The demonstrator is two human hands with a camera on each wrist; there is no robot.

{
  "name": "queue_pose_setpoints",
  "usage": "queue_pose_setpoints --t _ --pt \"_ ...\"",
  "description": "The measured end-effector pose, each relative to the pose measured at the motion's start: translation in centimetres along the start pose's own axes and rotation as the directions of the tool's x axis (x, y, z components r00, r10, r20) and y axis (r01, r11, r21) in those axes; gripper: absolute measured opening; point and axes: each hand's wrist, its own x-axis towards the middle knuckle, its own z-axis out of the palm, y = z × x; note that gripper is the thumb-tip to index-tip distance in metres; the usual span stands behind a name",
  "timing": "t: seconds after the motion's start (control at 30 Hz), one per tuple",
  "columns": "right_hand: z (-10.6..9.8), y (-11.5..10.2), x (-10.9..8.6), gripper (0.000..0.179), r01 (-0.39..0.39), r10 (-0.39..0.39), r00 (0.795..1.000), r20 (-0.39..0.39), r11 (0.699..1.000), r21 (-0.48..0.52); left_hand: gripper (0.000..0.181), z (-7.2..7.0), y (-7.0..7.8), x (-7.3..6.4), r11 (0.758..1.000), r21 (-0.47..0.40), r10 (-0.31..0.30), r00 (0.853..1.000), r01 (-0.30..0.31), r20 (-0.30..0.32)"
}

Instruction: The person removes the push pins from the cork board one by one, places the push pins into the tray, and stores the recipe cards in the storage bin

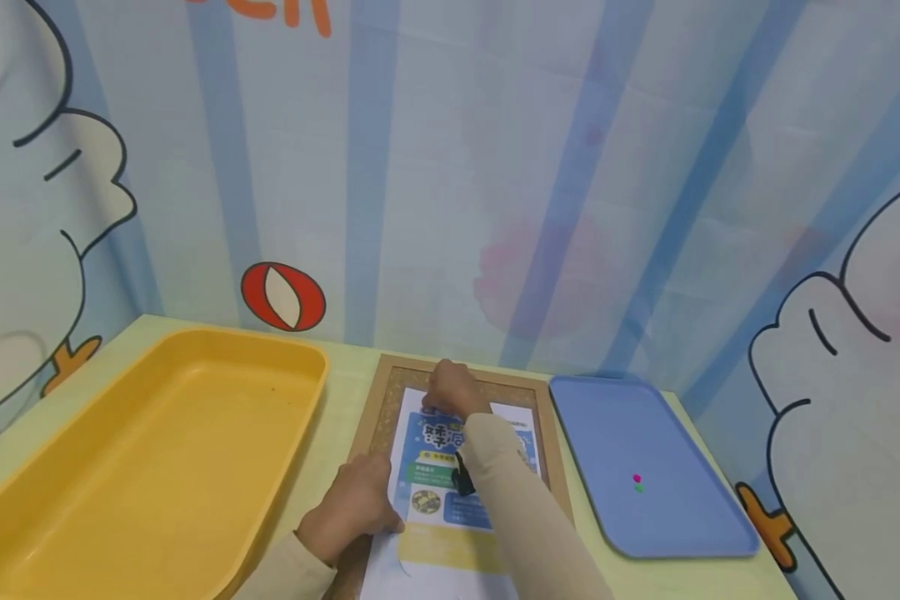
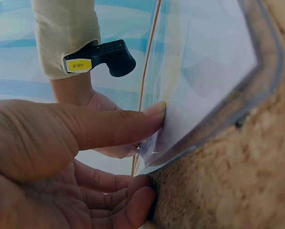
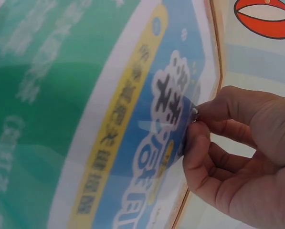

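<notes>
A printed poster (image 1: 450, 533) in a clear plastic sleeve lies on a wood-framed cork board (image 1: 382, 417). My left hand (image 1: 356, 504) is at the poster's left side. In the left wrist view its thumb (image 2: 128, 126) lies on the sleeve's face, with the other fingers (image 2: 137, 200) curled at the sleeve's edge, against the cork. My right hand (image 1: 453, 390) is at the poster's top. In the right wrist view its thumb and forefinger pinch a small shiny pushpin (image 3: 195, 112) against the printed face, mostly hidden by the fingertips.
A deep yellow tray (image 1: 318, 375) stands left of the board. To the right lies a blue tray (image 1: 645, 433) with a tiny pink piece (image 1: 637, 478) and a green piece (image 1: 639, 488). A striped cartoon backdrop (image 1: 450, 167) rises behind the table.
</notes>
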Motion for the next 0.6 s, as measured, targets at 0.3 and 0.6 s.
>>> queue_pose_setpoints --t 0.3,0.6 --pt "0.19 0.73 0.09 0.045 0.014 -0.013 1.000 -0.011 0.996 0.086 0.061 0.03 0.13 0.13 1.000 -0.012 -0.008 1.000 0.008 0.011" --pt "-0.03 0.88 -0.38 0.045 0.007 -0.005 1.000 -0.013 0.986 0.166 0.057 -0.07 0.09 0.22 1.000 -0.002 -0.020 1.000 0.020 0.017"
